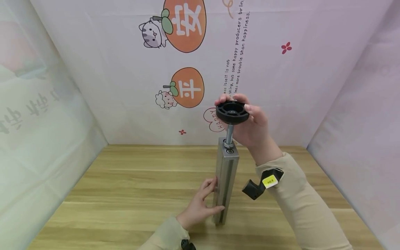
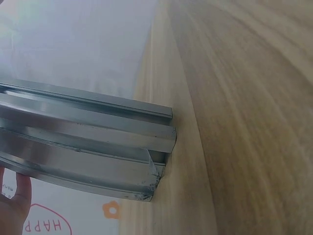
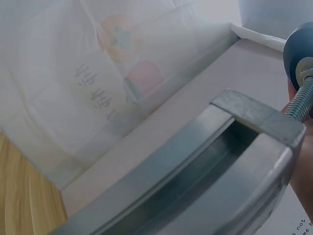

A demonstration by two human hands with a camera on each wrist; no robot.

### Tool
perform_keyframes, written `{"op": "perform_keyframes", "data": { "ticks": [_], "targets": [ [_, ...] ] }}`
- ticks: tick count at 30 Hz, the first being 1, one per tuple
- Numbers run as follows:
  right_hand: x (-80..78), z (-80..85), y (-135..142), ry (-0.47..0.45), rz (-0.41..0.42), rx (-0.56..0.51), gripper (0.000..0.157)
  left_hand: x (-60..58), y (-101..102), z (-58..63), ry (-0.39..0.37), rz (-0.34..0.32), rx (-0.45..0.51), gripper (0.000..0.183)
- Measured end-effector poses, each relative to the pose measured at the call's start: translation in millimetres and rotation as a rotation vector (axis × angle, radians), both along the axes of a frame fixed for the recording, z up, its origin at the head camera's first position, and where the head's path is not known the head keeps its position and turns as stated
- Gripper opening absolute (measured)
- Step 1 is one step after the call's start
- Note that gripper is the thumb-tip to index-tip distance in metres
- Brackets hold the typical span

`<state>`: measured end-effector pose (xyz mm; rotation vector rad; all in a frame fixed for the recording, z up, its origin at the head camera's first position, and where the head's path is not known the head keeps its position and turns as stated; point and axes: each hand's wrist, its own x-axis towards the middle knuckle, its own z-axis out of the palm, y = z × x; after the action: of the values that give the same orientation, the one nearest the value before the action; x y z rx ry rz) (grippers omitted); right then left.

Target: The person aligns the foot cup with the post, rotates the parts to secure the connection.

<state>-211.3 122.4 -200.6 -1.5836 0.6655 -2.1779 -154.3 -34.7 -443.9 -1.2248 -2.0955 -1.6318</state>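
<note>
A silver aluminium profile (image 1: 225, 184) stands upright on the wooden table. From the plate on its top end rises a threaded bolt (image 1: 229, 134) with a nut at its base, carrying a round black leveling foot (image 1: 232, 113). My right hand (image 1: 251, 126) grips the foot by its rim, fingers behind and thumb at the near right. Lower down, my left hand (image 1: 200, 205) holds the profile between thumb and fingers. In the left wrist view the profile's lower end (image 2: 146, 166) meets the table. The right wrist view shows the profile's slotted side and end plate (image 3: 259, 117) close up.
The wooden table (image 1: 140, 180) lies under the profile. Printed white cloth walls (image 1: 125, 86) enclose it at the back, left and right. A black wrist camera mount (image 1: 254, 189) sticks out from the right sleeve beside the profile.
</note>
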Motion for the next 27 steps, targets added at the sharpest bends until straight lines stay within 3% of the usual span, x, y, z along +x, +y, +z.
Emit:
{"op": "perform_keyframes", "data": {
  "ticks": [7, 12, 15, 18, 24, 27],
  "targets": [
    [4.5, 0.0, -4, -0.106, 0.008, -0.036, 0.031, -2.4, 1, 1.9, 0.008, 0.007, 0.006, 0.1],
    [5.6, -1.2, -5, -0.121, 0.014, -0.049, 0.031, -1.0, 1, 1.3, -0.014, 0.007, -0.001, 0.099],
    [5.9, -2.1, -5, -0.133, -0.004, -0.051, 0.029, -0.6, 2, 0.9, 0.014, 0.01, -0.007, 0.098],
    [7.7, -2.7, -5, -0.156, -0.068, -0.048, 0.025, -1.3, 2, -0.7, 0.021, 0.011, -0.006, 0.098],
    [13.2, -3.7, -6, -0.131, -0.317, -0.014, 0.017, -1.4, 2, -3.0, -0.016, 0.013, 0.012, 0.101],
    [15.5, -5.1, -5, -0.115, -0.372, -0.01, 0.016, 0.1, 3, -3.0, -0.019, 0.013, 0.004, 0.102]
  ]
}}
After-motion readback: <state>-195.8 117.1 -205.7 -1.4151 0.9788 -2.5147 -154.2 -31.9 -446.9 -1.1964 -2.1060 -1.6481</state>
